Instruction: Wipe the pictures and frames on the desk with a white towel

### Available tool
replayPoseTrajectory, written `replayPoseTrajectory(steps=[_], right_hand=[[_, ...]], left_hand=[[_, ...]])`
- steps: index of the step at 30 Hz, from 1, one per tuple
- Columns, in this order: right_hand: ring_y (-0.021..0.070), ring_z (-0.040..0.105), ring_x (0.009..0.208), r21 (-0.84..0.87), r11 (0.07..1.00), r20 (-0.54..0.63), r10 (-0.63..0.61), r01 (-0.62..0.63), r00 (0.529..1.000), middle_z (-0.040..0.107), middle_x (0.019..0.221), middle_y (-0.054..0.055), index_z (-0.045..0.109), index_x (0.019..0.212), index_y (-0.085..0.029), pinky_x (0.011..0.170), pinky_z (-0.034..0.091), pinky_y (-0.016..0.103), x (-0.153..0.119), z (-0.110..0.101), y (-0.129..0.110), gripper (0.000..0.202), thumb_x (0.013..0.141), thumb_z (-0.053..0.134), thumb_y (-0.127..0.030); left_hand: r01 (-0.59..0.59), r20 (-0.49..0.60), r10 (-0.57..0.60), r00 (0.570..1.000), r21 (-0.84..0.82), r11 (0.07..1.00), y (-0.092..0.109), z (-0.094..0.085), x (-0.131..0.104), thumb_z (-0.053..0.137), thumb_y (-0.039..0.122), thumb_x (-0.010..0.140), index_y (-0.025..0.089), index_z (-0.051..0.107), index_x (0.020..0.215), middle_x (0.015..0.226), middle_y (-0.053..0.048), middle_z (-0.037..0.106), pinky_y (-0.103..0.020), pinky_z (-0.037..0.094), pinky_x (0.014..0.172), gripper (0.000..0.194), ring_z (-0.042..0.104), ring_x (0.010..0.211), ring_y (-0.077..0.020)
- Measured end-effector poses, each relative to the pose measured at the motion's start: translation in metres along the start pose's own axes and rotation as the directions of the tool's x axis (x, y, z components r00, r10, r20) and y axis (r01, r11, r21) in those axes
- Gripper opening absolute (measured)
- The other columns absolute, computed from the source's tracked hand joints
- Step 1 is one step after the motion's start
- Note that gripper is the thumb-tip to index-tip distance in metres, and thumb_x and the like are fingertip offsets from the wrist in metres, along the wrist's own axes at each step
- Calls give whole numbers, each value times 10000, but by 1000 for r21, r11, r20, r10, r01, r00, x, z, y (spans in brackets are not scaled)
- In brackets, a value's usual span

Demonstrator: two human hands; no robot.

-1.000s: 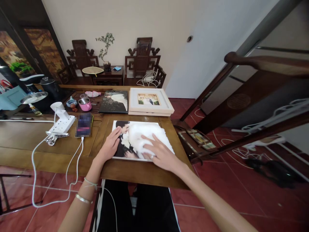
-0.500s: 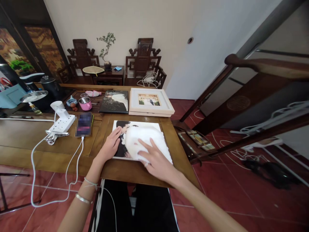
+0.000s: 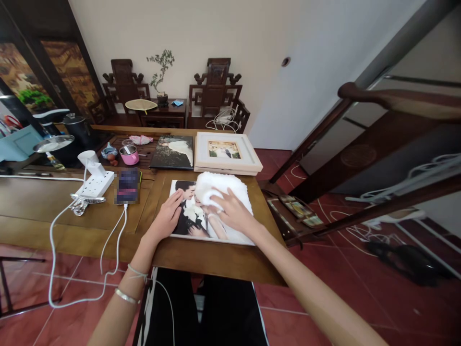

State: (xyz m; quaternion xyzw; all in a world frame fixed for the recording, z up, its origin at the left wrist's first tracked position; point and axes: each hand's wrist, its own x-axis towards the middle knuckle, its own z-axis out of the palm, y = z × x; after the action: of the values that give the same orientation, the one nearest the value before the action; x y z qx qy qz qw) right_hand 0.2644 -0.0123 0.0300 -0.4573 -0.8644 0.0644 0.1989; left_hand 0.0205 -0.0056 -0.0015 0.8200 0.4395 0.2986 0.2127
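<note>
A photo album or photo panel (image 3: 219, 234) with a large picture of a couple lies flat at the table's front edge; I cannot tell which it is. Flat on its left side rests my left hand (image 3: 166, 216), open, fingers stretched out over the dark part of the picture. Over the picture's upper right lies a fluffy white cloth (image 3: 236, 185). My right hand (image 3: 232, 207) presses into this cloth, which bunches around the fingertips. Part of the picture is hidden under the cloth and the hand.
Behind are a dark photo album (image 3: 173, 152) and a white framed photo (image 3: 248, 149). To the left stand a pink cup (image 3: 128, 156), a power strip (image 3: 95, 185) and a phone (image 3: 127, 186) on a white cable. A wooden chair (image 3: 360, 154) is at the right.
My right hand and the white cloth have slid away from me, up the picture. The picture's lower part now shows. My left hand stays in place.
</note>
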Motion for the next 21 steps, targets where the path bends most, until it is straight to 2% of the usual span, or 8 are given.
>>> replayPoseTrajectory(steps=[3,6,8,11,16,18,21], right_hand=[[292,401,1309,-20,997,-8,76,-76,997,574,1285,147,586,1102,-177,1066,229,568,23,4,9,310,881,373,-140],[306,363,1335,-51,992,-9,112,-112,994,574,1272,180,595,1089,-152,1059,222,588,27,6,2,305,859,397,-119],[312,331,1354,-57,995,5,88,-88,996,546,1298,211,600,1088,-139,1059,209,609,15,5,-10,302,853,411,-117],[300,297,1373,-12,1000,35,11,-11,999,521,1324,225,613,1059,-143,1076,175,625,-16,1,-34,296,843,415,-99],[271,235,1400,105,989,87,-117,108,989,486,1393,143,625,934,-183,1108,136,624,-69,-9,-71,299,751,440,-35],[260,254,1394,124,985,95,-131,118,987,491,1392,129,624,903,-190,1118,147,606,-77,-11,-76,296,736,443,-25],[255,310,1371,107,988,69,-114,107,991,513,1368,144,630,929,-191,1115,187,588,-71,-10,-67,291,763,443,-40]], left_hand=[[5,6,-5,1000,9,1000,1,-1,0,314,217,944,135,403,1401,1496,-110,356,-414,221,1176,473,270,1411,-194],[8,4,-8,1000,4,1000,1,-1,0,321,220,943,155,404,1402,1498,-98,356,-422,222,1175,471,276,1409,-197],[17,4,-17,1000,-2,1000,1,-1,0,324,227,944,170,400,1405,1501,-92,352,-434,226,1173,470,280,1407,-203],[23,5,-23,1000,-5,1000,0,0,-1,320,233,947,165,395,1408,1505,-98,342,-443,230,1170,472,279,1408,-208],[17,8,-17,1000,-14,1000,1,0,-1,317,232,947,172,387,1414,1510,-93,334,-451,233,1168,475,277,1408,-212],[13,5,-13,1000,-14,1000,1,0,-1,317,232,946,170,390,1412,1508,-94,338,-453,234,1168,475,283,1406,-213],[-2,-5,2,1000,-18,1000,0,0,-1,322,228,944,181,398,1407,1504,-86,346,-446,231,1171,472,278,1408,-205]])
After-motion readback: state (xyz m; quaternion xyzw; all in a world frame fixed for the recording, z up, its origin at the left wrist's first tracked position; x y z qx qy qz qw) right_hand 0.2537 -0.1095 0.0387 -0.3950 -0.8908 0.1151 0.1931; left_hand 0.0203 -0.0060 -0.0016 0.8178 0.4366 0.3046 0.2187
